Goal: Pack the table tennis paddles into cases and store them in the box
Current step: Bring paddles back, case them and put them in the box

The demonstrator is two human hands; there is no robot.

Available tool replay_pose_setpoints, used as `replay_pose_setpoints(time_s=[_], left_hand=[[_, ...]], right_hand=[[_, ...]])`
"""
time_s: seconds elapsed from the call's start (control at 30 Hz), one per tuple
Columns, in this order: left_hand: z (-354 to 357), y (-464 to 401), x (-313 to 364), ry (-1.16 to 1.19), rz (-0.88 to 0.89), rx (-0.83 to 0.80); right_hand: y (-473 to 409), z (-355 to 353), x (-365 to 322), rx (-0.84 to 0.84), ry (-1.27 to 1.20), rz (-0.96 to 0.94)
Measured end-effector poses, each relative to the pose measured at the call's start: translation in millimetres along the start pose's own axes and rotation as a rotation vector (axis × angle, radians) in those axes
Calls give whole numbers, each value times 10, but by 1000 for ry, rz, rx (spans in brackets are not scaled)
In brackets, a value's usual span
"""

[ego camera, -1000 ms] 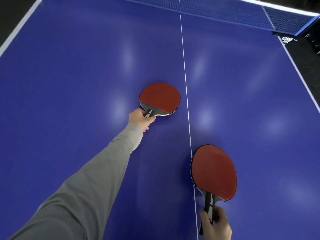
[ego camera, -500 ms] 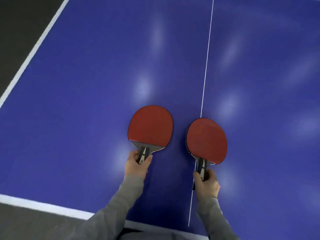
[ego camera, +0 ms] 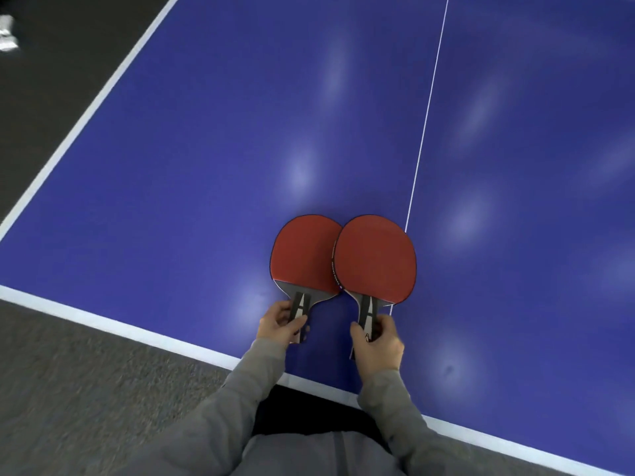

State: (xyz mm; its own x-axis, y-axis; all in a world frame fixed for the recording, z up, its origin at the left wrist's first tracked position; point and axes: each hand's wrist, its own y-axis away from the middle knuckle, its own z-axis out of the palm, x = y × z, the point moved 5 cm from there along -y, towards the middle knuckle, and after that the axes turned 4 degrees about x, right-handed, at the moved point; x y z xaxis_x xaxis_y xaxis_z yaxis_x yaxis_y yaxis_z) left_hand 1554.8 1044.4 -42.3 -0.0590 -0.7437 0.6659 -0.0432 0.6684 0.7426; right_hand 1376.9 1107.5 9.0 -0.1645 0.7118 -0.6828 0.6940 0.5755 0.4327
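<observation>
Now both paddles sit low over the near end of the blue desk [ego camera: 206, 139], close to its white near edge, just left of the white centre line. The left hand [ego camera: 280, 322] is curled round the handle of the left paddle [ego camera: 302, 252], and the right hand [ego camera: 376, 338] grasps the handle of the right paddle [ego camera: 376, 257] the same way, thumb laid along the grip. Red rubber faces up on each. The right blade overlaps the right edge of the left blade, so the two touch or nearly touch there; which is hard to tell from above.

No case and no box show anywhere in view, so the step in hand looks like gathering the pair before taking them to wherever the cases are. To do that well, I would stack the blades squarely, handles aligned, so that one hand can carry both and the other is free to open a case. Keeping the rubber faces from scraping across each other matters, since the surfaces probably mark easily. A firm hold well up the handle, near the blade, should stop them pivoting. Gripping only the tip of the handle would likely let a blade swing and knock the desk edge.
</observation>
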Motion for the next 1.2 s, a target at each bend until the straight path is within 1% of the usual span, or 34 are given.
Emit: replay_pose_setpoints(time_s=[0.1, 0.17, 0.3, 0.4, 0.57, 0.77, 0.87, 1.03, 1.2], left_hand=[[-106, -41, -36, 63, -55, -109], [-139, -70, -40, 64, -76, -159], [-150, -112, -13, 32, -89, -205], [-162, -135, -20, 97, -139, -233], [-181, -189, -53, 196, -282, -236], [-194, -214, -52, 225, -341, -210], [-165, -210, -26, 180, -334, -214], [-134, -191, 48, 97, -270, -225], [-79, -170, 147, -100, -102, -213]], right_hand=[[46, 178, -151, -24, -1, -31], [90, 324, -243, -37, 0, -48], [160, 622, -356, -37, 10, -55], [219, 787, -369, -32, 37, -46], [297, 909, -311, -23, 120, -35], [355, 931, -292, 25, 186, -153], [375, 930, -290, 10, 229, -219], [459, 901, -266, -116, 269, -307], [452, 680, -181, -100, 287, -296]])
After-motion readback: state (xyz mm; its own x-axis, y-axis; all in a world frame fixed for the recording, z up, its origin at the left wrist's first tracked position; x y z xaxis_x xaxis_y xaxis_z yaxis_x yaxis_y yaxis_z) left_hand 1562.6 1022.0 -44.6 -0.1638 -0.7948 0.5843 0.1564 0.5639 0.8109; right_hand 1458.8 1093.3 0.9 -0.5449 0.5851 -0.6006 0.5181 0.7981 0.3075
